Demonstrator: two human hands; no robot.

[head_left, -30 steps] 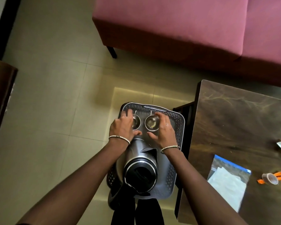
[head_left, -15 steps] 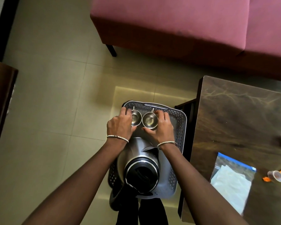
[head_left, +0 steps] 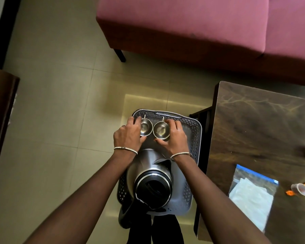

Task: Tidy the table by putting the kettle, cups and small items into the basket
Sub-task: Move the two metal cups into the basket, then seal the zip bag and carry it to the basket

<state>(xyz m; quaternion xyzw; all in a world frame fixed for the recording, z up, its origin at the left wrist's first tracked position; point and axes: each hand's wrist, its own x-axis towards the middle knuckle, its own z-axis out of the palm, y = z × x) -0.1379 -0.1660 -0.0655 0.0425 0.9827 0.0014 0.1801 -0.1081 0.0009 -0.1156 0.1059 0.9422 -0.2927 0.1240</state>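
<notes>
Cups (head_left: pixel 161 130) at 12 o'clock in basket (head_left: pixel 194 124); left hand (head_left: pixel 128 136) and right hand (head_left: pixel 174 136) each grip one; kettle (head_left: pixel 151 178) at 6 may topple onto them.

A pink sofa (head_left: pixel 183 23) on a dark base spans twelve to two o'clock, beige floor tiles (head_left: pixel 51 120) at ten, dark wooden furniture (head_left: pixel 0 120) at nine.
</notes>
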